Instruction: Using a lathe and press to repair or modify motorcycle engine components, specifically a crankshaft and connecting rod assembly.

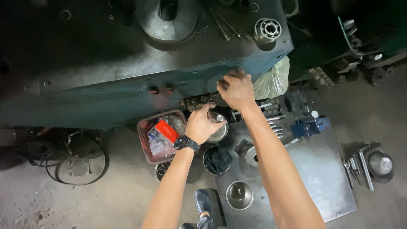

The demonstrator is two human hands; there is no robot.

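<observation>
Both bare forearms reach forward from the lower frame edge, converging toward the machine body (140,80). Left hand (202,124): fingers curled, fingertips pinched together just below the machine's front edge; black watch on wrist. Right hand (235,90): knuckles up, fingers pressed against that front edge.

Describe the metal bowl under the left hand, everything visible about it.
The metal bowl is round, shallow and silvery, dull steel by its look. It sits low beside the dark green machine body, right of a red plastic tray of clear bags. The left hand covers much of it, fingers at its rim on a small metal part. Only its right and lower edge show; its contents cannot be made out.
</observation>
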